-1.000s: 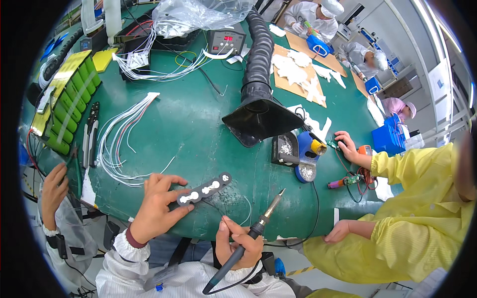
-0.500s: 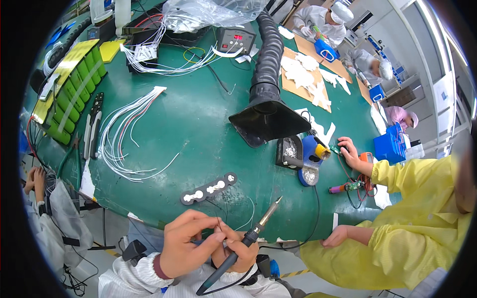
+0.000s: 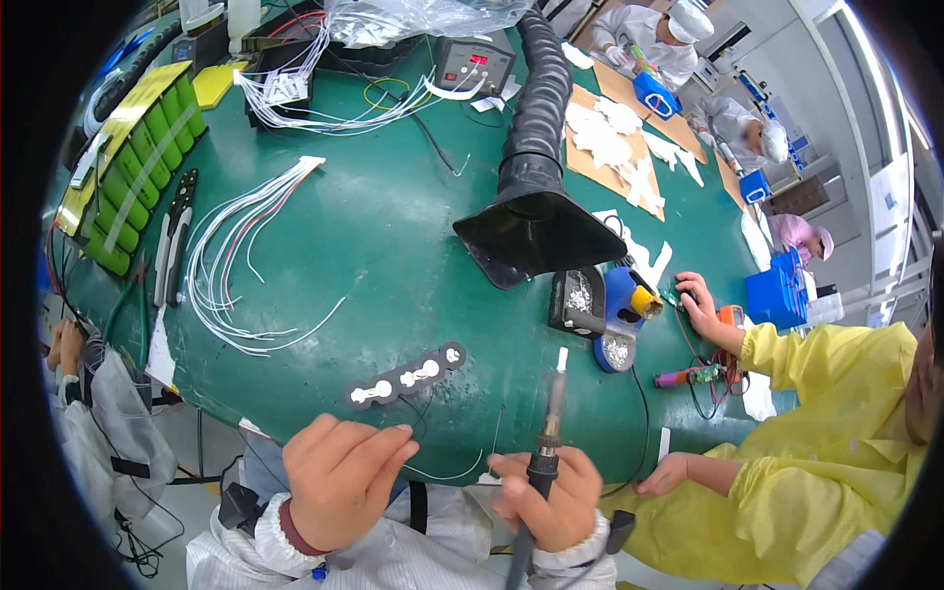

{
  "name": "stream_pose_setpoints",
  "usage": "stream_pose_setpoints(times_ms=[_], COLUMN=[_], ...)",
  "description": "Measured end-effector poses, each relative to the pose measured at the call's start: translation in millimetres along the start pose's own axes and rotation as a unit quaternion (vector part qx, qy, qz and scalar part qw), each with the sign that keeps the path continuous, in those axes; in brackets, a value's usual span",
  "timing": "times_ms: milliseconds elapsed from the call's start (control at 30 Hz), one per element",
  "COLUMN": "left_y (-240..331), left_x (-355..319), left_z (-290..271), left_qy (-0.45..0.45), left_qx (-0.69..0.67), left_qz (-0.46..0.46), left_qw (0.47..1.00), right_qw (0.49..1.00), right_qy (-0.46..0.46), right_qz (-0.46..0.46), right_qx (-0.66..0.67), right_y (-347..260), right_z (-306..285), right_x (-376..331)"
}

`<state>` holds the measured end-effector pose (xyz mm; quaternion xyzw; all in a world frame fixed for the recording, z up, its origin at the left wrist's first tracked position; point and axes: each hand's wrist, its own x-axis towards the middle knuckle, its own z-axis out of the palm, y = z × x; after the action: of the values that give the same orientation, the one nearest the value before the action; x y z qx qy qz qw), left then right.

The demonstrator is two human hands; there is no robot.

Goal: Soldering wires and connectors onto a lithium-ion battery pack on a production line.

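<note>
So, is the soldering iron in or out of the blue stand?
Out: the soldering iron is held in the right hand, apart from the blue stand on the green table.

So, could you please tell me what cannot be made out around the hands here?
In the head view:
Soldering iron: handle end cut off by the lower edge.
Right hand: fingers partly blurred and behind the iron.
Left hand: anything pinched is too small to tell.
Black strip: underside hidden by its top face.
</note>
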<state>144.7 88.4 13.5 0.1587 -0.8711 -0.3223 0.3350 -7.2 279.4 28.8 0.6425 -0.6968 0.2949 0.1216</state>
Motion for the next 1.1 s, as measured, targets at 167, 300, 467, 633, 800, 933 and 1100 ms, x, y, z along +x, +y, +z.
stream_pose_setpoints(times_ms=[167, 300, 467, 633, 800, 933, 1100], left_y=[3, 3, 11, 10, 8, 7, 6], left_x=[2, 8, 14, 18, 25, 31, 36], left_z=[3, 4, 14, 13, 6, 5, 8], left_qy=[0.053, 0.058, 0.096, 0.078, 0.053, 0.031, 0.027], left_qx=[0.091, 0.149, 0.189, 0.188, 0.198, 0.187, 0.177], left_qz=[0.015, 0.017, 0.001, -0.001, 0.000, -0.007, -0.009], left_qw=[0.994, 0.987, 0.977, 0.979, 0.979, 0.982, 0.984], right_qw=[0.993, 0.971, 0.934, 0.935, 0.920, 0.921, 0.926], right_qy=[0.079, 0.176, 0.231, 0.210, 0.271, 0.267, 0.227], right_qz=[0.010, 0.089, 0.085, 0.088, 0.101, 0.111, 0.106], right_qx=[-0.088, 0.135, 0.260, 0.271, 0.265, 0.261, 0.281], right_y=[8, 9, 22, 28, 33, 36, 35], right_z=[-28, 0, 23, 22, 26, 26, 23], right_x=[14, 17, 24, 31, 29, 29, 33])
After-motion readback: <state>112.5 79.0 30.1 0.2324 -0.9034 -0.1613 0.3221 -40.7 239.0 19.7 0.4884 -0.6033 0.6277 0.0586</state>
